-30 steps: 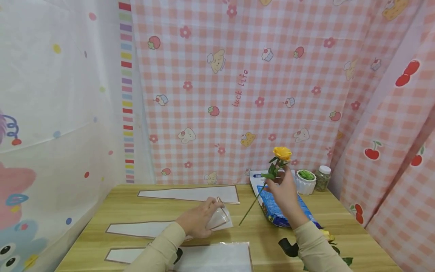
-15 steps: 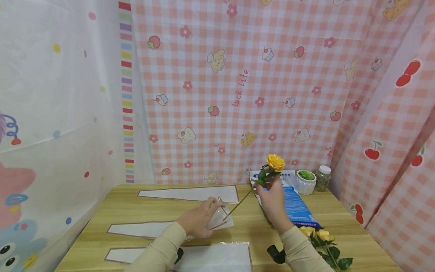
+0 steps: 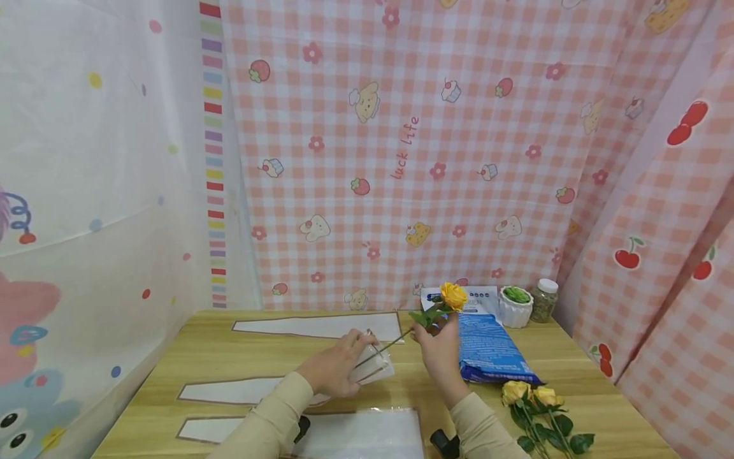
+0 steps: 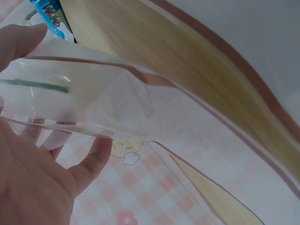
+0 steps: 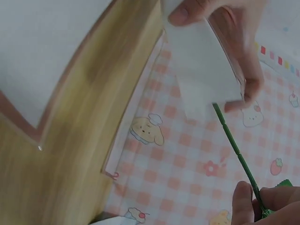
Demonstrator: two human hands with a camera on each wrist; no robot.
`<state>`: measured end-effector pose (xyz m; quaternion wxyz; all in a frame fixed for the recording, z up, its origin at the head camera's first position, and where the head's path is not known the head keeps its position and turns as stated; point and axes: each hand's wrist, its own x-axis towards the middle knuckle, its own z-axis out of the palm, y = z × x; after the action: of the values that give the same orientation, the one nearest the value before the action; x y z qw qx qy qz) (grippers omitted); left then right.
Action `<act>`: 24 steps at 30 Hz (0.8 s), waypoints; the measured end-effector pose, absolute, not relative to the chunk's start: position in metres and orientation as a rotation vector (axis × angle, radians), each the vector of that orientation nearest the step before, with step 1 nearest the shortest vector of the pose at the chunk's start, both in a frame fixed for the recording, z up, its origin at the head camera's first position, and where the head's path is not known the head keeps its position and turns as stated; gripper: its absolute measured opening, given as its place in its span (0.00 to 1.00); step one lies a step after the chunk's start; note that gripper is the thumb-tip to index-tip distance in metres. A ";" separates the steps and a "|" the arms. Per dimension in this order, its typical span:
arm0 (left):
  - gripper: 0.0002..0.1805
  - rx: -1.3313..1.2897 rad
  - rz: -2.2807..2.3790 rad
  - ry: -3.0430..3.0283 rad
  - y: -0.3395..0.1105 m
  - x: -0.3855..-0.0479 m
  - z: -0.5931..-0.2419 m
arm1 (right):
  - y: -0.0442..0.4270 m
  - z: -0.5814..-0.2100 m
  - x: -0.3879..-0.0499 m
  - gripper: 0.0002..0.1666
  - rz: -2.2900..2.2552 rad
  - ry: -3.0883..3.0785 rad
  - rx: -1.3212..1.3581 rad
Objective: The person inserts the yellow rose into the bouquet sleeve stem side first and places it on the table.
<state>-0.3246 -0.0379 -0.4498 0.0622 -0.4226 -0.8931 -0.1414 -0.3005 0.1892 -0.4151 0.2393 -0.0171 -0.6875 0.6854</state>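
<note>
My left hand [image 3: 332,368] grips a translucent, brown-edged flower sleeve [image 3: 378,370] near its wide mouth, holding the mouth apart. In the left wrist view, thumb and fingers lie on opposite sides of the sleeve [image 4: 112,101]. To its right, my right hand [image 3: 438,357] pinches a yellow rose [image 3: 454,296] just under the bloom. The rose stem [image 5: 236,150] slants down into the sleeve's mouth in the right wrist view. Its green tip [image 4: 44,86] shows through the plastic, a short way inside. The bloom lies outside the wrist views.
More flat sleeves lie on the wooden table [image 3: 189,350]: one at the back [image 3: 344,326], others in front. On the right are a blue and white bag [image 3: 493,350], several yellow roses [image 3: 530,401], a potted succulent [image 3: 516,306] and a lidded jar [image 3: 545,301].
My right hand has moved left and down with the rose, bringing the stem from beside the sleeve to inside its mouth. The left hand has hardly moved. Roses at right have come into view.
</note>
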 end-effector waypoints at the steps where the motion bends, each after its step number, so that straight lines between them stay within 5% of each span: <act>1: 0.46 -1.279 -0.422 -2.702 -0.038 -0.324 -0.450 | 0.187 -0.418 -0.300 0.34 1.871 -1.897 -0.058; 10: 0.46 -1.278 -0.447 -2.687 -0.039 -0.325 -0.449 | 0.176 -0.433 -0.295 0.32 1.836 -2.076 -0.098; 18: 0.47 -1.250 -0.515 -2.711 -0.040 -0.327 -0.448 | 0.170 -0.443 -0.286 0.21 1.816 -2.149 0.056; 24: 0.47 -1.249 -0.506 -2.681 -0.042 -0.329 -0.447 | 0.170 -0.443 -0.278 0.24 1.835 -2.263 0.098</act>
<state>-0.3288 -0.0421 -0.4469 0.0702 -0.4152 -0.8913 -0.1682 -0.2776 0.1696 -0.4432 0.1127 0.0335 -0.7713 0.6255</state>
